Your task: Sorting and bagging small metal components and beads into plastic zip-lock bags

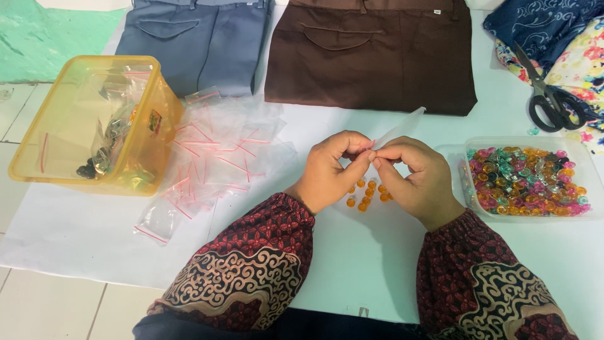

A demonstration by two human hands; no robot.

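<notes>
Hands, left (330,170) and right (418,179), pinch clear bag (402,129) above orange beads (368,195).

Two trousers (371,53), one scissors (553,101)

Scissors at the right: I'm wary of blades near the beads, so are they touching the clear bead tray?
Apart. The head view shows the scissors lying on floral fabric, with bare white surface between them and the bead tray.

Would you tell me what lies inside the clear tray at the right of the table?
The clear tray holds a heap of small round beads in orange, pink, teal and clear. The right hand covers none of it, but the beads hide the tray's bottom.
</notes>
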